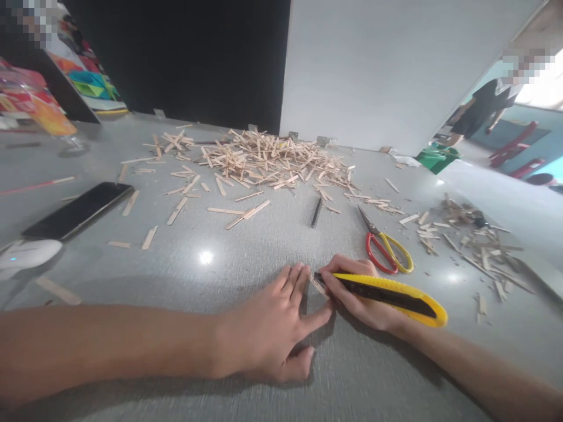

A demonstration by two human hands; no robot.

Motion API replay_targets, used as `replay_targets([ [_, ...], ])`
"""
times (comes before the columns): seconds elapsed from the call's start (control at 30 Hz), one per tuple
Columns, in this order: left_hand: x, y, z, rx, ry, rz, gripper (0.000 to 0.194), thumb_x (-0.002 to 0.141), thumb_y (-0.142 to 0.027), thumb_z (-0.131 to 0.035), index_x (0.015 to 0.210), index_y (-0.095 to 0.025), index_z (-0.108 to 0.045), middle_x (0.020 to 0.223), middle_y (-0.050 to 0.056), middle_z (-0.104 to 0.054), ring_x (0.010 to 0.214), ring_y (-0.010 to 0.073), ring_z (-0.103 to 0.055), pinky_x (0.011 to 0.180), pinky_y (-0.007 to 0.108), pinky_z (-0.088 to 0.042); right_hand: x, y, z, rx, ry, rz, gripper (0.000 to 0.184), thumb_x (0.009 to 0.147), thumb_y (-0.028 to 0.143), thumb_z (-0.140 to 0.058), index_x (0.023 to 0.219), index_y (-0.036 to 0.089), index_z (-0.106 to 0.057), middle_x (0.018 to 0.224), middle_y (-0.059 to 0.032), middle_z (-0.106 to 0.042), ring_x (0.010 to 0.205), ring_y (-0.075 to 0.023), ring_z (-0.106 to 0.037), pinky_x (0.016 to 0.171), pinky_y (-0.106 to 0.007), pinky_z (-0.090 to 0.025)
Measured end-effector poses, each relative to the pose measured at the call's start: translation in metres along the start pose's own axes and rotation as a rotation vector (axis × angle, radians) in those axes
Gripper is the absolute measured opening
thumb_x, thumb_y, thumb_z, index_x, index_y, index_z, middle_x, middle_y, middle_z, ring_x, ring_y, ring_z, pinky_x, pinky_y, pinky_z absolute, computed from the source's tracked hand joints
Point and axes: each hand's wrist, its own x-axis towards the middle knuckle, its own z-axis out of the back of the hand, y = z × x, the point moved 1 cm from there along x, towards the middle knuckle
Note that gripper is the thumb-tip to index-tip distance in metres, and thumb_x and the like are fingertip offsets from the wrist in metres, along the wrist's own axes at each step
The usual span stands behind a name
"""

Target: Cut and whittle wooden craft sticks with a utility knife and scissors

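A yellow and black utility knife (391, 298) is gripped in my right hand (358, 293), its tip angled down to a small piece of wooden stick (318, 285) on the table. My left hand (277, 328) lies palm down with its fingers stretched out and apart. Its index fingertip is beside the lower end of that small piece, close to my right fingers. The other left fingertips rest left of the piece; whether they touch it I cannot tell. Scissors (382, 246) with one red and one yellow handle lie just beyond my right hand.
A heap of wooden sticks (272, 155) lies at the back, before a black and white upright panel (373, 70). More scraps (488, 252) lie at right. A dark pencil-like rod (316, 212) is mid-table; a phone (79, 208) lies left. A person (484, 111) stands beyond.
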Motion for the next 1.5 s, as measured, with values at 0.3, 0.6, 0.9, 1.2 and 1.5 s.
replay_targets([
  [0.3,-0.001,-0.001,0.002,-0.001,0.015,0.012,0.07,0.101,-0.051,-0.046,0.16,-0.013,-0.041,0.154,0.038,-0.048,0.147,0.0552,-0.041,0.118,0.066,-0.038,-0.001,-0.005,-0.003,-0.013,-0.01,0.035,0.031,0.106,0.042,-0.059,0.081,0.024,-0.062,0.067,0.0035,-0.065,0.058,-0.013,-0.06,0.058,-0.029,-0.04],
  [0.6,-0.001,-0.002,0.002,0.007,0.004,0.019,0.071,0.101,-0.051,-0.047,0.162,-0.014,-0.038,0.155,0.035,-0.05,0.147,0.0538,-0.042,0.116,0.067,-0.038,0.001,0.005,0.001,0.006,-0.02,0.059,0.035,0.106,0.039,-0.055,0.075,0.023,-0.059,0.061,0.0026,-0.059,0.052,-0.0126,-0.054,0.054,-0.029,-0.039],
  [0.9,-0.001,-0.001,0.003,0.018,-0.005,0.015,0.071,0.101,-0.051,-0.049,0.16,-0.013,-0.041,0.152,0.036,-0.051,0.146,0.0546,-0.044,0.116,0.066,-0.039,-0.005,-0.005,-0.001,-0.028,-0.025,0.042,0.028,0.105,0.041,-0.061,0.083,0.024,-0.062,0.067,0.004,-0.064,0.057,-0.0124,-0.06,0.058,-0.029,-0.042],
  [1.2,-0.002,-0.001,0.0,-0.05,-0.015,0.02,0.071,0.101,-0.049,-0.051,0.161,-0.013,-0.04,0.158,0.034,-0.046,0.149,0.0539,-0.04,0.119,0.067,-0.033,-0.004,-0.002,0.0,0.009,-0.033,0.035,0.025,0.106,0.042,-0.06,0.09,0.024,-0.066,0.068,0.0036,-0.068,0.058,-0.0127,-0.062,0.058,-0.029,-0.043],
  [1.5,-0.001,-0.001,0.0,-0.035,0.003,0.03,0.071,0.1,-0.049,-0.05,0.161,-0.014,-0.039,0.158,0.033,-0.046,0.15,0.0535,-0.039,0.119,0.066,-0.033,-0.003,-0.005,-0.002,-0.011,-0.006,0.045,0.023,0.105,0.042,-0.061,0.09,0.024,-0.066,0.071,0.0037,-0.069,0.061,-0.0127,-0.062,0.06,-0.028,-0.044],
])
